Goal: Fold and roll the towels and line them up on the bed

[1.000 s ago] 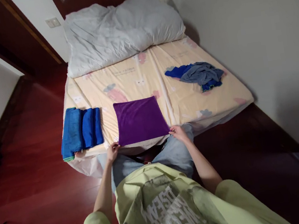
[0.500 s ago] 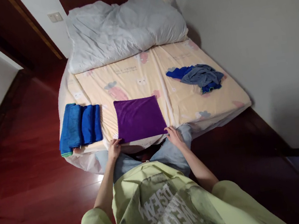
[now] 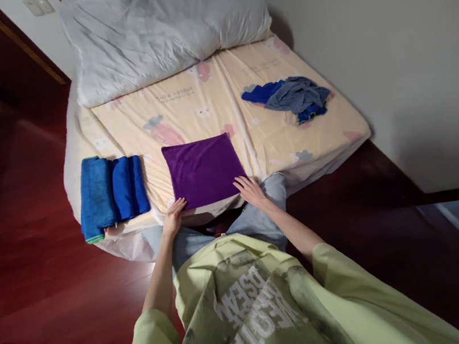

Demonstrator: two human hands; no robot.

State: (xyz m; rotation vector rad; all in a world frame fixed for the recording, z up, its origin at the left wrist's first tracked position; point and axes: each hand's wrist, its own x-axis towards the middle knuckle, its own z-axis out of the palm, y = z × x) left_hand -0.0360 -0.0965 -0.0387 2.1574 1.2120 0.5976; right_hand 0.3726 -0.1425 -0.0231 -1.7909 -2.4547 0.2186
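A purple towel [image 3: 205, 170] lies flat as a rectangle near the front edge of the bed. At its near left corner, my left hand [image 3: 173, 215] rests with the fingers stretched onto the cloth. My right hand [image 3: 251, 190] lies over the near right corner, fingers spread and flat. To the left of the purple cloth sit several folded blue towels [image 3: 122, 187], side by side; the leftmost has a green edge.
A crumpled heap of grey and blue cloths [image 3: 298, 95] lies on the right of the bed. Behind, a large white quilt or pillow [image 3: 169, 28] spans the head end. The patterned bed sheet [image 3: 118, 119] is slightly wrinkled. A wall [image 3: 389, 56] stands on the right.
Both hands have gone from gripping the purple towel's near corners to lying on them with fingers extended. The view has tilted down and shifted, so the bed appears higher and further left.
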